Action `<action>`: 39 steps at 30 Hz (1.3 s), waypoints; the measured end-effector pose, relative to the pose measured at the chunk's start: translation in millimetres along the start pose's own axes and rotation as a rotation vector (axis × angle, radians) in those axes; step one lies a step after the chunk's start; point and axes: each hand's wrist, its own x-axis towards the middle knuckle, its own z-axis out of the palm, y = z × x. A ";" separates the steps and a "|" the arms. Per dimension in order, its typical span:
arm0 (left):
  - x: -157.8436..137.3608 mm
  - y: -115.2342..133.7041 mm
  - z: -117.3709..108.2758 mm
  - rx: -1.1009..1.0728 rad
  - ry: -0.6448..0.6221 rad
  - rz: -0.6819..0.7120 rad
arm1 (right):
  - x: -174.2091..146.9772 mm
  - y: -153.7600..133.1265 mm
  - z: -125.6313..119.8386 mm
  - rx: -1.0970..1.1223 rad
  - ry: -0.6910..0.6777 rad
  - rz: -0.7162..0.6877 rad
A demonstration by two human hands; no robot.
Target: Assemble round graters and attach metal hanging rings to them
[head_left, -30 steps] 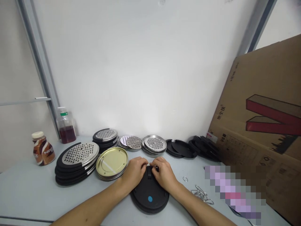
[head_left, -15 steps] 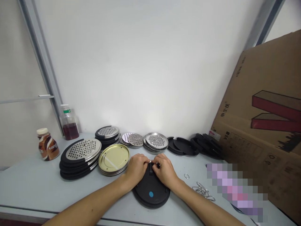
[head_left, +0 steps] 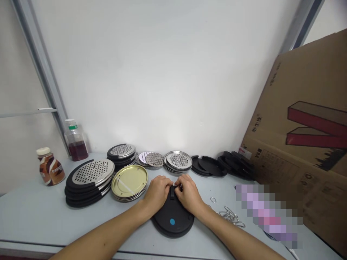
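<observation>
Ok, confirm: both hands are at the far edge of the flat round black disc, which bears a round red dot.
Wrong colour: the head view shows the round dot on the black disc is blue, not red; the rest stands.

Matt plastic is seen on the black disc [head_left: 173, 213], shiny metal on the grater plates [head_left: 93, 172], cardboard on the box [head_left: 268, 148].

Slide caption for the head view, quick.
Left hand and right hand pinch a small metal piece at the far edge of a black disc with a blue dot.
</observation>
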 end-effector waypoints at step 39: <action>-1.6 -5.0 -25.6 -0.265 -0.424 -0.038 | 24.9 21.2 -24.5 0.271 -0.312 0.228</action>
